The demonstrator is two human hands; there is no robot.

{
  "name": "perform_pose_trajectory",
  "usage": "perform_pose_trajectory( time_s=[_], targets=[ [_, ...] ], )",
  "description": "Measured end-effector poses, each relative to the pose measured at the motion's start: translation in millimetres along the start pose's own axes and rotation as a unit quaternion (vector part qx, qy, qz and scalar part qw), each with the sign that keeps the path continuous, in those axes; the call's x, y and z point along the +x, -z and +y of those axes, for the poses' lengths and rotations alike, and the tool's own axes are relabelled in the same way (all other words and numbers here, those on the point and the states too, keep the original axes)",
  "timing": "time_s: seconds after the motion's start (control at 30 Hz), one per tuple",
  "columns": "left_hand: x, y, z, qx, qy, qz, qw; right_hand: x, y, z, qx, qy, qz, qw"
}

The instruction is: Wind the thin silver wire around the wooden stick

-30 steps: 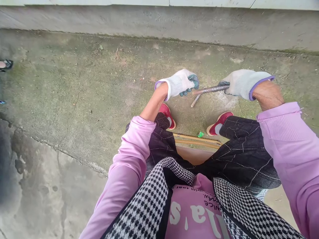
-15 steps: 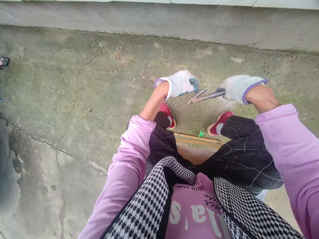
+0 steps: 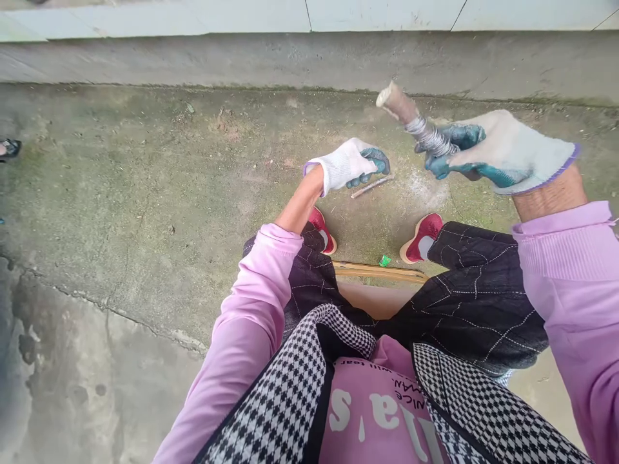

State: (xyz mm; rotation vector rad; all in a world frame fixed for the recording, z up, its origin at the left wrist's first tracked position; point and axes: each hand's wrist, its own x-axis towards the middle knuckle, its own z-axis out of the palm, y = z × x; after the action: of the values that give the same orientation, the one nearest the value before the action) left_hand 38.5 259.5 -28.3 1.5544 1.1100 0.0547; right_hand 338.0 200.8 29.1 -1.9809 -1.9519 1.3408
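Note:
My right hand (image 3: 483,151), in a white knit glove with blue-green coated fingers, grips a wooden stick (image 3: 397,103) wound with silvery wire (image 3: 430,136). The stick is raised and tilted, its pale cut end pointing up and to the left. Lower down, my left hand (image 3: 362,164) wears a matching glove and has its fingers curled closed. Whatever they pinch, if anything, is hidden. Just below these fingers is a thinner stick (image 3: 371,186), partly silvery; whether the hand touches it I cannot tell.
Mossy concrete ground (image 3: 145,180) runs to a low grey ledge (image 3: 271,61) under white tiles. Pale powder (image 3: 425,187) lies between my hands. A green scrap (image 3: 385,260) is near my red shoes (image 3: 422,238). Someone's foot (image 3: 9,149) shows at the far left.
My right hand has lifted the wire-wound stick up, away from the thinner stick, and tilted it. My left hand has stayed nearly in place.

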Motion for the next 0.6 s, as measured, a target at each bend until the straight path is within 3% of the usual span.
perform_pose_trajectory(
  time_s=[0.1, 0.17, 0.23, 0.3, 0.37, 0.47, 0.6],
  targets=[
    [-6.0, -15.0, 13.3, -0.001, 0.005, -0.019, 1.000, 0.3, -3.6, -8.6, 0.248, -0.038, 0.137, 0.958],
    [-11.1, -24.8, 21.3, -0.008, 0.007, -0.026, 1.000, 5.3, -7.9, -12.8, 0.347, -0.020, 0.166, 0.923],
    [-15.9, -33.7, 28.4, -0.011, 0.003, -0.026, 1.000, 11.6, -9.3, -14.7, 0.378, -0.009, 0.180, 0.908],
    [-20.3, -40.9, 33.0, -0.001, -0.005, -0.031, 0.999, 17.2, -6.8, -15.2, 0.279, -0.023, 0.198, 0.939],
    [-24.5, -45.0, 34.0, 0.018, -0.003, -0.049, 0.999, 22.3, -2.5, -15.0, 0.056, -0.052, 0.184, 0.980],
    [-28.6, -42.2, 28.6, 0.058, 0.005, -0.065, 0.996, 29.7, -1.3, -11.5, -0.209, -0.077, 0.093, 0.970],
    [-23.7, -24.3, 15.6, 0.127, -0.025, -0.014, 0.991, 37.2, -17.9, 0.2, -0.289, -0.077, -0.054, 0.953]
  ],
)
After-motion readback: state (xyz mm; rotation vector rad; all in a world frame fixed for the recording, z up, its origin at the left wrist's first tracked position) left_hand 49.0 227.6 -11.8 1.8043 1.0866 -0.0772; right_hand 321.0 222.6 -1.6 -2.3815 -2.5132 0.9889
